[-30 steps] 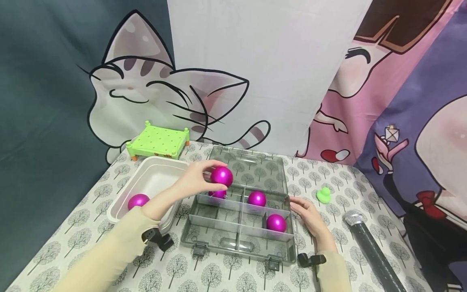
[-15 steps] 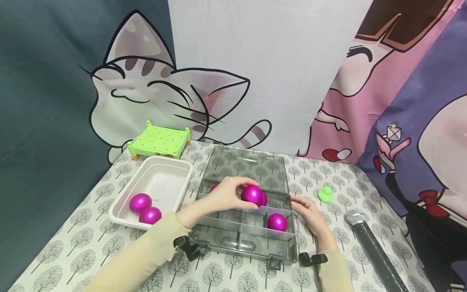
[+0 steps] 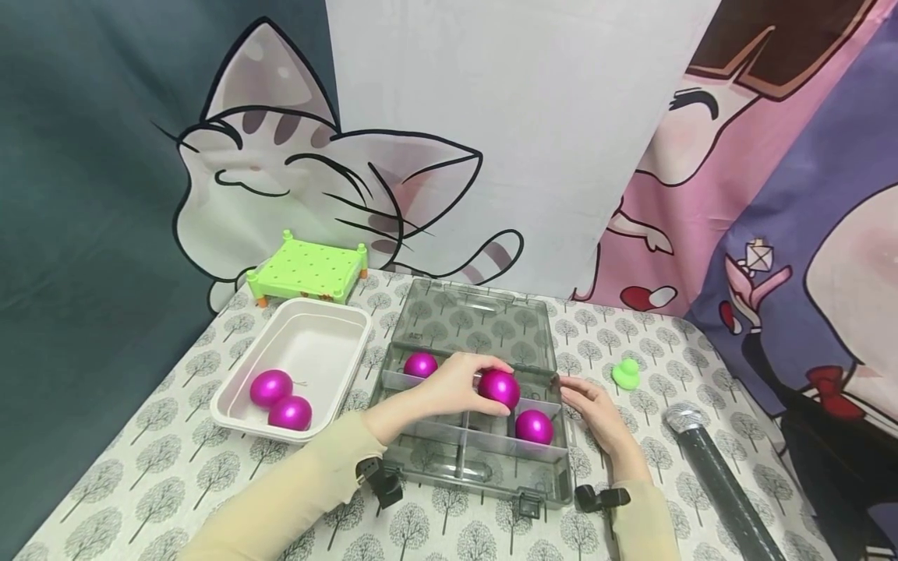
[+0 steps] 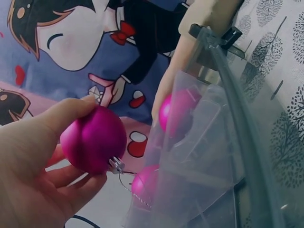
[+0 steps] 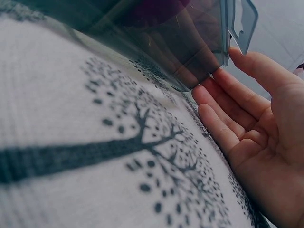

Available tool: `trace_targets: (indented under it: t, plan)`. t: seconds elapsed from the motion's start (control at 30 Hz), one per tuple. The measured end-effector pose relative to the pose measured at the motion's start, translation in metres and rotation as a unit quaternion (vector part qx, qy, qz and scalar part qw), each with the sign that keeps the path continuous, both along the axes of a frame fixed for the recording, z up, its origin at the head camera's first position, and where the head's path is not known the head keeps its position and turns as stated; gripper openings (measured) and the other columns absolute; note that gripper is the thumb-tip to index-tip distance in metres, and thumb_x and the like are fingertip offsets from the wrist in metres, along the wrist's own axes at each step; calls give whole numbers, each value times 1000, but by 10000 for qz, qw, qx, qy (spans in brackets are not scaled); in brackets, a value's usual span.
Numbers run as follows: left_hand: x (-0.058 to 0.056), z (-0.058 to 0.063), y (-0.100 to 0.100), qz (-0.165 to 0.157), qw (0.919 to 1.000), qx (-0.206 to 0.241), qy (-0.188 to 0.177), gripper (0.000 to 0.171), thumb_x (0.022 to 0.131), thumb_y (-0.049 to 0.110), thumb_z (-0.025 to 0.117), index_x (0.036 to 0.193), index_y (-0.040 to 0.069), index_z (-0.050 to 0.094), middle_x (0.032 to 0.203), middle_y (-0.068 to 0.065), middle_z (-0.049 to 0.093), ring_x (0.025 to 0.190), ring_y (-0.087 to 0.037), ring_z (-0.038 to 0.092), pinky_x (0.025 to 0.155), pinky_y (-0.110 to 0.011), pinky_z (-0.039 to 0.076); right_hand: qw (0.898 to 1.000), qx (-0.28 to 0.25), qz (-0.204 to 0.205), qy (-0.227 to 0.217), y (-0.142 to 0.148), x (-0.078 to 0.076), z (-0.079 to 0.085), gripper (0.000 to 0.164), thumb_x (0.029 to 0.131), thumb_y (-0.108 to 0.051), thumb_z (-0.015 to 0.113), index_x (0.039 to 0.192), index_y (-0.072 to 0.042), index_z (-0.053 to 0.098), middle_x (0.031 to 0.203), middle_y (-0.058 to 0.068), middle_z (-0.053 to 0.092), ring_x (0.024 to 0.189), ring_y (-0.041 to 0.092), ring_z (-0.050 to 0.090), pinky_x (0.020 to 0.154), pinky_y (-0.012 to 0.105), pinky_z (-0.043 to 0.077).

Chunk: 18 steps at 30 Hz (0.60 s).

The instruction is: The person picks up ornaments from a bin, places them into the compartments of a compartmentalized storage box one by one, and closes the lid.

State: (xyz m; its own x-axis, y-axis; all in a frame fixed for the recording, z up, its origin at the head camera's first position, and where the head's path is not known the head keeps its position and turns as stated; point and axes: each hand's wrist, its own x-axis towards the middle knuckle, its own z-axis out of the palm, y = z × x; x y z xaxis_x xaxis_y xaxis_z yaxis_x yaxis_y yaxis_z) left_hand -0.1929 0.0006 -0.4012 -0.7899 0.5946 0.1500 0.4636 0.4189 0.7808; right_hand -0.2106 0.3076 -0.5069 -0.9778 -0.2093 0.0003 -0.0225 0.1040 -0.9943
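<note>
My left hand [image 3: 452,382] holds a shiny magenta Christmas ball [image 3: 500,389] between thumb and fingers, over the back right part of a clear grey divided box [image 3: 484,471]. In the left wrist view, the ball's silver cap [image 4: 116,165] points toward the box, with a thin string loop hanging from it. One magenta ball [image 3: 421,365] sits in the back left compartment, another [image 3: 535,427] in the middle right. A further ball in the back right is hidden behind the held one in the head view. My right hand [image 5: 251,114] touches the box's right side with extended fingers.
The box's see-through lid [image 3: 484,312] lies folded back. To the left, a white tray [image 3: 326,331] holds two magenta balls [image 3: 281,401]. Behind it stands a green toy bed [image 3: 309,269]. A green rubber duck [image 3: 627,374] and a black microphone [image 3: 715,475] lie to the right.
My left hand has carried the ball rightward from over the back left compartment to the back right, then slightly lower and nearer. My right hand has stayed at the box's side.
</note>
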Motion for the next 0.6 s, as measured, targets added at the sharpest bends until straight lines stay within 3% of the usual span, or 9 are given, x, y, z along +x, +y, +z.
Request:
trace_targets:
  t: [0.43,0.6]
  plan:
    - [5,-9,14,-145,9957,-912,30,59,71,31,87,124,17,66,126,-1,67,108,-15,64,84,-19,51,10000,49,14,-58,-1,0,0,43,98,-7,54,131,20,44,107,-18,68,101,-1,64,92,13,50]
    - [9,-8,18,-119,9919,-1232,279,59,70,30,87,123,14,67,125,-2,67,113,-20,62,93,-28,51,10000,10,11,-12,-1,0,1,42,98,-5,54,130,20,45,107,-17,69,101,-1,64,91,14,51]
